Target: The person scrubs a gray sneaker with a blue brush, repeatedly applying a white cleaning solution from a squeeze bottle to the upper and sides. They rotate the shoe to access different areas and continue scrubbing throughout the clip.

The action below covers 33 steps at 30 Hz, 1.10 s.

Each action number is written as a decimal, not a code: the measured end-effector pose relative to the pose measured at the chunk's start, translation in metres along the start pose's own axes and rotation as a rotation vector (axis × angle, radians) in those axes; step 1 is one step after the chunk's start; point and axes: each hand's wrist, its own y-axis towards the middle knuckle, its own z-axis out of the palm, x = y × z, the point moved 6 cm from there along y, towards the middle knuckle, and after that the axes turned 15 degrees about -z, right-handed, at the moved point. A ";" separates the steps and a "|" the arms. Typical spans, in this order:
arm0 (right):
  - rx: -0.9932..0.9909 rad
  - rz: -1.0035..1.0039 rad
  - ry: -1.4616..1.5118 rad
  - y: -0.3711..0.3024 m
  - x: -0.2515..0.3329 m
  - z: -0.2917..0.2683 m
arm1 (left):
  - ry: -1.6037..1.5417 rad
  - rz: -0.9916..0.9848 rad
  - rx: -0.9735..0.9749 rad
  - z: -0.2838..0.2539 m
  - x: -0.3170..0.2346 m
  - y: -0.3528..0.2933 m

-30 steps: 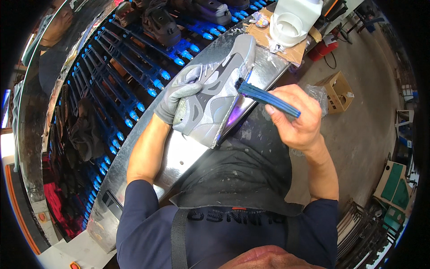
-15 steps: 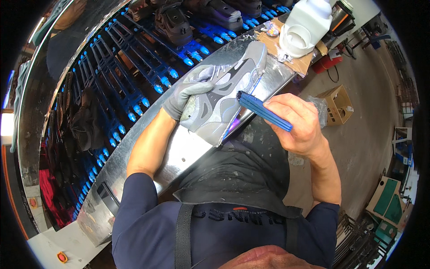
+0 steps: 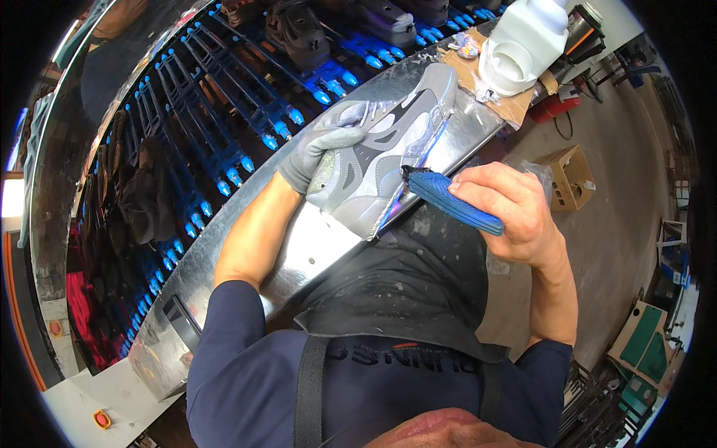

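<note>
My left hand (image 3: 328, 145), in a grey glove, is closed on a grey shoe upper (image 3: 396, 142) with laces and darker panels. The shoe lies on its side above the metal ledge, toe pointing away to the upper right. Along its bottom edge runs a blue-lit line with pale stitching. My bare right hand (image 3: 515, 213) grips a blue-handled brush (image 3: 457, 200). Its dark bristle end is at the shoe's lower edge near the middle; whether it touches there is hard to tell.
Beyond the metal ledge (image 3: 291, 254) runs a rack conveyor with blue-tipped rods (image 3: 246, 162), carrying dark shoes (image 3: 299, 33). A white plastic jug (image 3: 526, 45) stands on cardboard (image 3: 515, 112) at the far right. On the floor to the right sits a cardboard box (image 3: 569, 178).
My right hand has turned the brush so more of its flat blue side shows. The bristle end has shifted slightly along the shoe's edge toward the heel. My left hand keeps its hold.
</note>
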 end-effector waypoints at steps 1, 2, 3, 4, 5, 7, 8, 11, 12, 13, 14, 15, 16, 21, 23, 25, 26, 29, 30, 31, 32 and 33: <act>-0.018 -0.002 0.002 0.000 -0.003 -0.003 | 0.018 0.009 -0.005 0.002 -0.001 0.000; -0.036 -0.004 0.003 0.000 -0.006 -0.006 | -0.015 0.001 -0.006 0.000 0.000 -0.001; -0.100 -0.021 -0.011 -0.002 -0.015 -0.010 | -0.039 -0.008 -0.002 -0.004 0.001 0.000; -0.168 -0.023 -0.072 -0.004 -0.024 -0.013 | -0.065 -0.021 0.009 -0.010 0.003 0.002; -0.249 0.032 -0.055 -0.006 -0.031 -0.015 | -0.073 0.003 0.032 -0.014 0.004 0.005; -0.412 0.062 0.038 -0.020 -0.041 -0.009 | -0.049 0.038 -0.021 -0.019 0.002 0.001; -0.561 0.163 0.243 -0.031 -0.047 0.000 | -0.040 0.058 -0.045 -0.021 0.000 -0.001; -0.881 0.396 0.726 -0.047 -0.043 0.042 | -0.043 0.093 -0.044 -0.022 -0.003 -0.002; -0.938 0.399 0.775 -0.048 -0.041 0.057 | -0.040 0.102 -0.051 -0.020 -0.006 -0.004; -0.937 0.415 0.671 -0.049 -0.037 0.068 | -0.021 0.113 -0.052 -0.017 -0.008 -0.006; -0.935 0.430 0.566 -0.053 -0.033 0.075 | -0.037 0.119 -0.048 -0.015 -0.008 -0.005; -0.903 0.371 0.451 -0.054 -0.026 0.076 | -0.051 0.130 -0.050 -0.013 -0.010 -0.007; -0.870 0.312 0.338 -0.054 -0.017 0.075 | -0.066 0.140 -0.052 -0.013 -0.010 -0.008; -0.625 0.292 0.312 -0.049 -0.007 0.034 | -0.066 0.171 -0.119 -0.011 -0.020 -0.012; -0.680 0.351 0.312 -0.047 -0.014 0.024 | -0.024 0.162 -0.133 -0.005 -0.026 -0.014; -0.659 0.358 0.251 -0.040 -0.018 0.016 | 0.033 0.171 -0.202 0.000 -0.031 -0.015; -0.636 0.312 0.226 -0.038 -0.018 0.013 | 0.087 0.176 -0.210 -0.002 -0.034 -0.013; -0.573 0.213 0.189 -0.034 -0.016 0.009 | 0.220 0.178 -0.269 -0.008 -0.041 -0.013; -0.553 0.192 0.180 -0.032 -0.014 0.007 | 0.243 0.170 -0.303 -0.005 -0.044 -0.016; -0.533 0.171 0.171 -0.030 -0.013 0.006 | 0.266 0.161 -0.336 -0.003 -0.046 -0.018; -0.512 0.150 0.162 -0.028 -0.012 0.005 | 0.290 0.169 -0.350 0.001 -0.048 -0.020; -0.501 0.128 0.148 -0.026 -0.012 0.003 | 0.313 0.178 -0.362 0.004 -0.049 -0.021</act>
